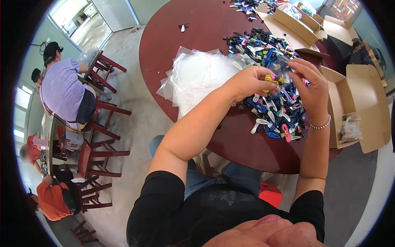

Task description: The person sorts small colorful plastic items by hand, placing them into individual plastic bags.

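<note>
My left hand (252, 84) is closed in a pinch on several small hair clips (269, 79), with yellow pieces showing between thumb and fingers. Close beside it on the right, my right hand (312, 84) has curled fingers and pinches a small clear plastic bag (280, 64); its outline is hard to make out over the clutter. Below both hands spreads a heap of snap hair clips (267, 109) in blue, black, white and pink. Left of the heap lies a fanned stack of clear plastic bags (193, 76), partly behind my left forearm.
A dark red round table (164, 39) carries everything. An open cardboard box (336, 103) at the right holds filled bags (350, 128); another box (298, 24) stands at the back. Several people sit at the left, one in a purple shirt (61, 90), near wooden stools (105, 154).
</note>
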